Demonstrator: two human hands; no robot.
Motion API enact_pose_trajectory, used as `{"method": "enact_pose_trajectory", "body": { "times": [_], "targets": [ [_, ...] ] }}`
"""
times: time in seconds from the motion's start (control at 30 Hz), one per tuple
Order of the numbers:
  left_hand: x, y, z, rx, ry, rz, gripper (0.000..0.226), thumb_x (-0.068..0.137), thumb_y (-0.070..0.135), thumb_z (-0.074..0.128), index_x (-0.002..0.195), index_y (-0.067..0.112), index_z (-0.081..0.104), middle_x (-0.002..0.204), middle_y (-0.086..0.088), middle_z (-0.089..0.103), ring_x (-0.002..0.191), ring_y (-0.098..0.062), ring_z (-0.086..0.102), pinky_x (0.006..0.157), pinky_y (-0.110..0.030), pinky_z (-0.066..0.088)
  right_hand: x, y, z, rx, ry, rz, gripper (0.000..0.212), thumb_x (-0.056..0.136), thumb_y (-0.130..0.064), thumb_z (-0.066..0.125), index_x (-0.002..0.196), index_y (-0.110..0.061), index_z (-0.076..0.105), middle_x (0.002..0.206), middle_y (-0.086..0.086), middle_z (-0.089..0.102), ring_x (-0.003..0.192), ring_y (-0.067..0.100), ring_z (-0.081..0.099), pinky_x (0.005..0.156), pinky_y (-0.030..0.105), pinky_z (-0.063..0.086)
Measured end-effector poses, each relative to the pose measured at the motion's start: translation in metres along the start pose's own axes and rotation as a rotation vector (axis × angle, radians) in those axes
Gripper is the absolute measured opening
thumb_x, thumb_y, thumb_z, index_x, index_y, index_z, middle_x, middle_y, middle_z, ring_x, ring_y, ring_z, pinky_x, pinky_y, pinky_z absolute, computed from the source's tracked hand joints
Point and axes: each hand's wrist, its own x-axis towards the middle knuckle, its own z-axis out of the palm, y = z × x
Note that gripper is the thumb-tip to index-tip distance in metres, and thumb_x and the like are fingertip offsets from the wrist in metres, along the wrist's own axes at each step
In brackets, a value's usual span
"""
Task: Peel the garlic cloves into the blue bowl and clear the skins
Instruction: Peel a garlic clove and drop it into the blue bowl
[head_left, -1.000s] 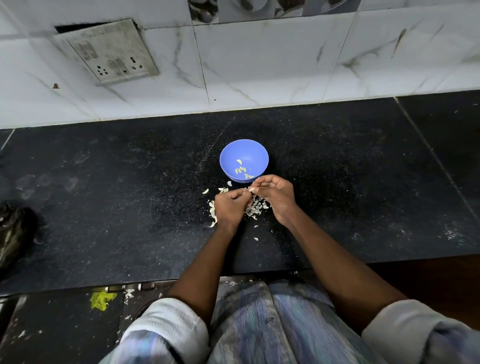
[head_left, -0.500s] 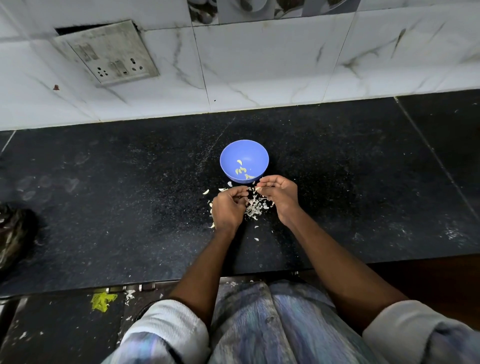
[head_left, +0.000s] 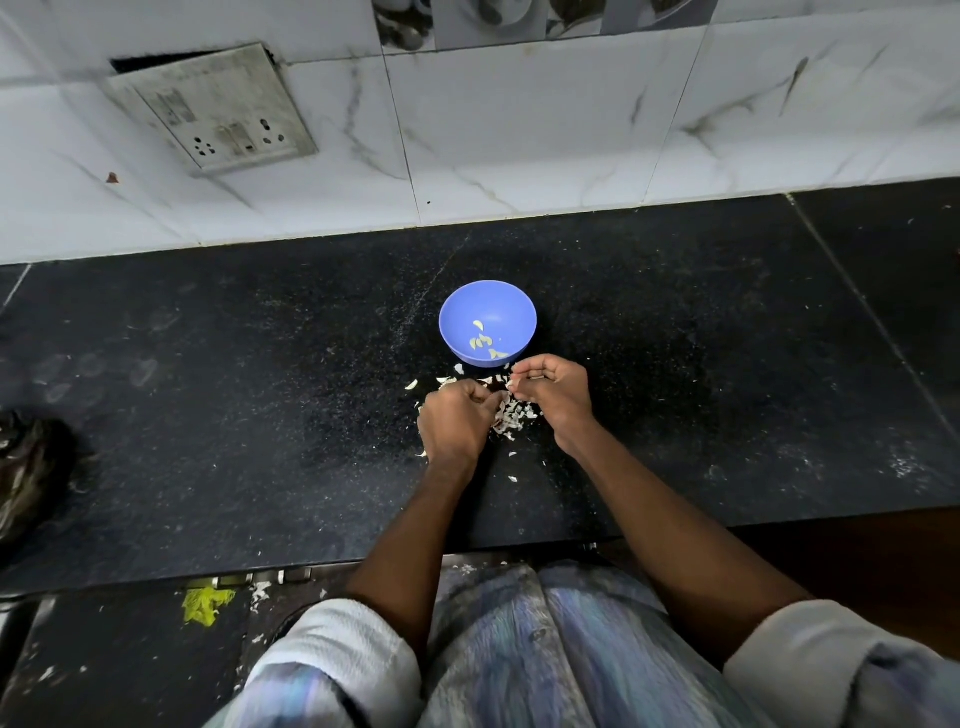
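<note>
White marble-look wall tiles with a socket plate (head_left: 215, 111) back a black speckled desk (head_left: 208, 415), and that is all my single head view gives me.

On it the blue bowl (head_left: 487, 323) stands upright just beyond my hands, a few peeled garlic cloves (head_left: 482, 340) lying in its bottom. The skins (head_left: 514, 415) lie heaped on the desk between my two hands, with stray flakes round about.

My right hand (head_left: 553, 397) is the nearer to the bowl, almost at its near rim, its grip pinched on a small pale bit that I take for a clove or its skin; too small to tell its long axis. My left hand (head_left: 457, 421) has its fingers curled in toward the heap; whether its grip holds anything I cannot tell.

I judge the coming drop goes forward and slightly left from the right hand.
</note>
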Motion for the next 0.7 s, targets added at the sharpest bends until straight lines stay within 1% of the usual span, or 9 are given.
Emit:
{"method": "enact_pose_trajectory", "body": {
  "times": [0.07, 0.13, 0.17, 0.27, 0.3, 0.4, 0.57, 0.63, 0.7],
  "targets": [
    [0.0028, -0.0033, -0.0007, -0.014, -0.025, 0.054, 0.005, 0.088, 0.023, 0.082, 0.085, 0.024, 0.078, 0.080, 0.007, 0.076, 0.074, -0.017, 0.070, 0.070, -0.034, 0.057, -0.0002, 0.0008, 0.0001, -0.007, -0.008, -0.004, 0.020, 0.082, 0.014, 0.071, 0.095, -0.001, 0.074, 0.087, 0.016, 0.076, 0.078, 0.016, 0.073, 0.069, 0.023, 0.058],
    [0.0020, -0.0047, 0.0007, -0.018, -0.055, 0.200, 0.037, 0.083, -0.005, 0.069, 0.104, 0.023, 0.081, 0.097, 0.002, 0.080, 0.086, -0.020, 0.073, 0.078, -0.038, 0.060, -0.0001, 0.0027, 0.0015, -0.022, -0.017, -0.014, 0.021, 0.082, 0.014, 0.071, 0.094, -0.003, 0.074, 0.083, 0.012, 0.076, 0.075, 0.013, 0.071, 0.069, 0.022, 0.058],
    [-0.0005, -0.0035, 0.0003, -0.028, -0.062, 0.223, 0.044, 0.082, -0.009, 0.066, 0.109, 0.023, 0.081, 0.099, 0.002, 0.080, 0.086, -0.019, 0.073, 0.078, -0.037, 0.060, -0.0002, 0.0033, 0.0020, -0.025, -0.019, -0.017, 0.020, 0.082, 0.013, 0.071, 0.093, -0.003, 0.074, 0.082, 0.011, 0.076, 0.075, 0.013, 0.071, 0.069, 0.023, 0.058],
    [-0.0011, -0.0003, -0.0011, -0.059, 0.018, 0.131, 0.012, 0.095, 0.017, 0.073, 0.100, 0.024, 0.082, 0.085, 0.004, 0.079, 0.072, -0.017, 0.070, 0.069, -0.036, 0.059, 0.0006, 0.0041, 0.0021, -0.036, -0.016, -0.021, 0.018, 0.083, 0.012, 0.071, 0.094, -0.002, 0.074, 0.083, 0.013, 0.076, 0.075, 0.014, 0.071, 0.070, 0.023, 0.058],
    [-0.0002, 0.0001, -0.0009, -0.096, 0.016, 0.131, 0.013, 0.095, 0.017, 0.073, 0.103, 0.023, 0.081, 0.087, 0.003, 0.079, 0.073, -0.017, 0.071, 0.071, -0.035, 0.059, 0.0002, 0.0037, 0.0024, -0.036, -0.015, -0.023, 0.017, 0.083, 0.012, 0.072, 0.094, -0.002, 0.074, 0.083, 0.014, 0.076, 0.075, 0.015, 0.071, 0.070, 0.023, 0.058],
    [0.0016, -0.0006, 0.0026, -0.242, -0.082, 0.229, 0.036, 0.087, -0.003, 0.071, 0.116, 0.017, 0.079, 0.104, 0.002, 0.076, 0.080, -0.010, 0.072, 0.078, -0.034, 0.062, -0.0004, 0.0029, 0.0031, -0.033, -0.023, -0.017, 0.017, 0.082, 0.011, 0.074, 0.095, 0.000, 0.074, 0.081, 0.014, 0.076, 0.073, 0.017, 0.073, 0.070, 0.026, 0.058],
    [0.0010, -0.0043, 0.0049, -0.315, -0.041, 0.154, 0.015, 0.089, 0.009, 0.082, 0.100, 0.019, 0.084, 0.088, 0.010, 0.080, 0.076, -0.003, 0.074, 0.075, -0.033, 0.063, -0.0009, 0.0017, 0.0028, 0.000, -0.088, -0.001, 0.018, 0.085, 0.007, 0.075, 0.102, 0.001, 0.072, 0.087, 0.017, 0.078, 0.085, 0.029, 0.078, 0.081, 0.035, 0.064],
    [0.0024, -0.0061, 0.0055, -0.381, -0.012, 0.142, 0.012, 0.087, 0.010, 0.084, 0.095, 0.019, 0.085, 0.085, 0.011, 0.079, 0.074, -0.004, 0.074, 0.073, -0.034, 0.063, -0.0005, 0.0021, 0.0030, 0.001, -0.065, 0.019, 0.010, 0.091, -0.001, 0.073, 0.100, 0.002, 0.073, 0.086, 0.018, 0.077, 0.081, 0.027, 0.077, 0.078, 0.034, 0.064],
    [0.0030, -0.0057, 0.0048, -0.428, 0.006, 0.108, 0.011, 0.087, 0.009, 0.085, 0.094, 0.018, 0.085, 0.083, 0.012, 0.079, 0.074, -0.004, 0.074, 0.073, -0.033, 0.063, 0.0001, 0.0028, 0.0033, -0.065, -0.014, 0.015, 0.017, 0.093, -0.016, 0.076, 0.091, 0.001, 0.075, 0.081, 0.018, 0.077, 0.071, 0.022, 0.073, 0.070, 0.032, 0.062]
  ]
}}
